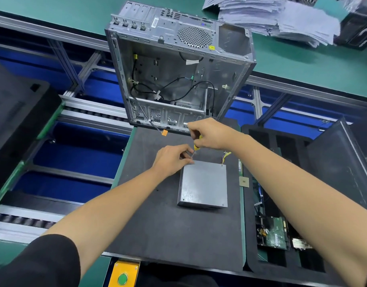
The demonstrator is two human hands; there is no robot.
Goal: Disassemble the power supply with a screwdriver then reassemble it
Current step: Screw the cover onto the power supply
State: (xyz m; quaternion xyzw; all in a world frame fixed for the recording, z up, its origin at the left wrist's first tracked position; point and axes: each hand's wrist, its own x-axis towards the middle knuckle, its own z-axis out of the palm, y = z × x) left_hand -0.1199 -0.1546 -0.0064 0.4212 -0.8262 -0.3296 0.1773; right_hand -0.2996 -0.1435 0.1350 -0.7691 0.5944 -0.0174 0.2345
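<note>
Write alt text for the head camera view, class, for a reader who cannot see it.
A person's right hand grips a yellow-handled screwdriver at the far left corner of a grey metal power supply, while the left hand steadies the shaft. The unit lies on a dark mat before an open, empty computer case.

Dark grey work mat is carrying everything here. Grey power supply box is lying flat on it, its far-left corner right under the fingers. Open PC case is standing on the mat's far edge, just beyond the fingers. Green bench w/ paper stack is sitting well past them.
</note>
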